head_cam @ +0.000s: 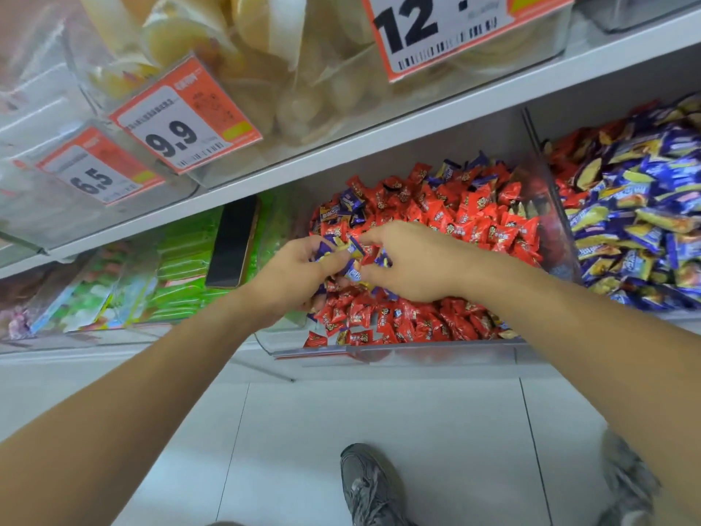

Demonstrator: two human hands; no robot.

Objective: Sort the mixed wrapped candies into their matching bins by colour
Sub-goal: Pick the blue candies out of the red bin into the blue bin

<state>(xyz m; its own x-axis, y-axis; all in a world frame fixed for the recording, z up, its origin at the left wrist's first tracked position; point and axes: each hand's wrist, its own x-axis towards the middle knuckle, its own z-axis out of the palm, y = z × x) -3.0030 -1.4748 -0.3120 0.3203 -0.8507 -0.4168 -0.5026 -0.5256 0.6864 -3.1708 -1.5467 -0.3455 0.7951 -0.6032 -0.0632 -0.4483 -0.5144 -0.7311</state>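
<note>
At the centre of the frame both your hands meet over the red bin (379,353), a clear plastic tub heaped with small glossy pillow-shaped candies. Your left hand (299,265) is cupped with its fingers curled round a small clutch of blue-purple candies (351,248), likely serving as a holding pouch so you need not cross to the other bin for every piece. Your right hand (413,260) reaches in from the right with its fingers bent down into the same cluster, pinching at a blue wrapper there; whether it is passing one over or lifting one off the heap you cannot tell. Stray blue wrappers still dot the red candies (474,225) toward the back of the tub, so the picking is only partly done. Their proper home, the blue bin (645,222), sits just beside at the right edge, behind a clear divider, piled with crinkly blue and yellow wrappers, with some red ones at its back.
</note>
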